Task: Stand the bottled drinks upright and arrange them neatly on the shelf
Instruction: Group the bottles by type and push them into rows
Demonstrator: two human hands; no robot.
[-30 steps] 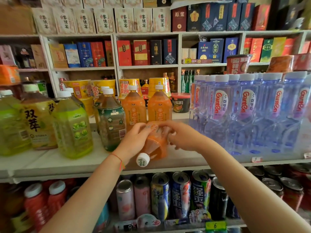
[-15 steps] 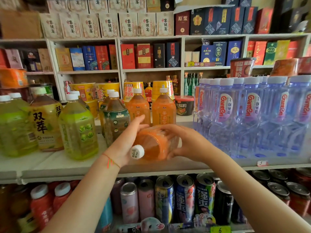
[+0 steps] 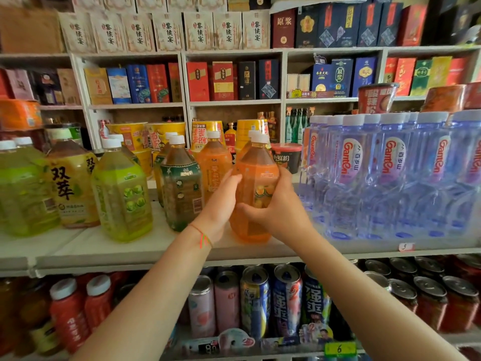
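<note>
My left hand and right hand both wrap the upright orange bottle near the shelf's front edge, and letting go carelessly could knock it into the water bottles.

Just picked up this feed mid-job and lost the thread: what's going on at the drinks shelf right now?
A person is holding an orange drink bottle with both hands, left hand and right hand wrapped around its sides. The bottle is upright, cap on top, its base at the front of the white shelf, in front of two more orange bottles. It sits between the dark green-labelled bottle and the water bottles. The hands have not let go.
</note>
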